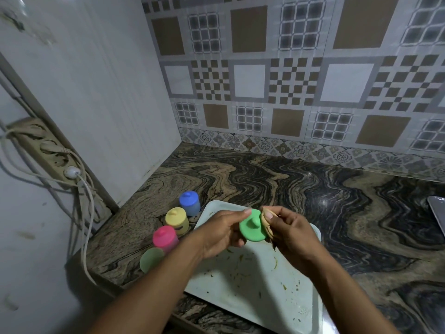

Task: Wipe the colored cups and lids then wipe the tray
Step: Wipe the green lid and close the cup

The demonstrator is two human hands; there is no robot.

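Observation:
My left hand [222, 231] grips a green lid [252, 229] by its edge above the white tray [252, 285]. My right hand [291, 229] pinches a beige cloth [267, 219] against the lid's right side. The tray is speckled with green and brown crumbs. To its left on the counter stand a blue cup [189, 203], a yellow cup [177, 220] and a pink cup [165, 238], each with its lid on. In front of them stands a green cup [151, 259] without a lid.
The marbled counter [337, 194] stretches right and back to a tiled wall. A white panel stands at the left, with a power strip [48, 150] and cables on it. A grey object's corner [437, 208] shows at the right edge.

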